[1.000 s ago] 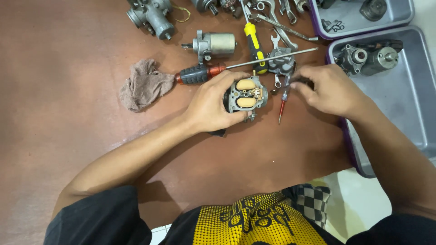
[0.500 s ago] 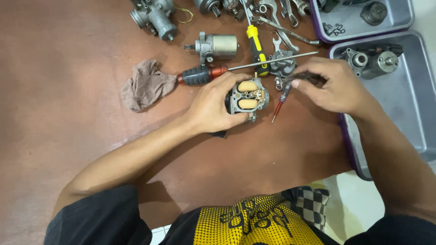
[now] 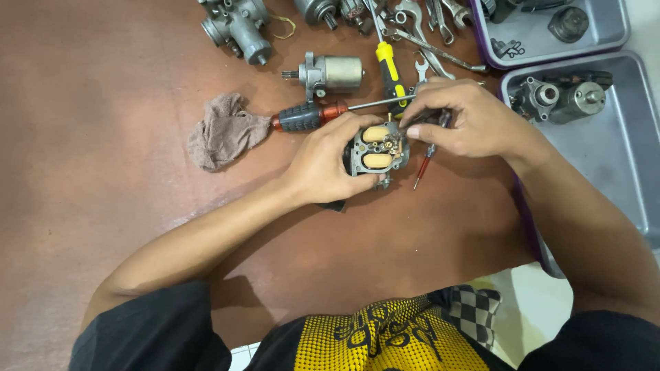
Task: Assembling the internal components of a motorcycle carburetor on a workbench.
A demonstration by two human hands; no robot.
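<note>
My left hand [image 3: 323, 165] grips a small metal carburetor [image 3: 377, 148] from its left side, open face up, with two tan floats showing inside. My right hand [image 3: 474, 120] is at the carburetor's upper right edge, thumb and forefinger pinched together over it. Tucked in the same hand is a thin red screwdriver [image 3: 423, 168], whose tip points down toward the brown table. What the fingertips pinch is too small to tell.
A black-and-orange screwdriver [image 3: 306, 118] lies just behind the carburetor, next to a brown rag [image 3: 223, 130]. Further back are a starter motor [image 3: 333, 72], a yellow screwdriver [image 3: 390, 65], wrenches [image 3: 440, 51] and another carburetor [image 3: 237, 24]. Two grey trays [image 3: 619, 158] with metal parts stand at the right.
My right hand has moved left with the red screwdriver, and its fingertips now rest at the carburetor's edge. My left hand has kept its grip on the carburetor.
</note>
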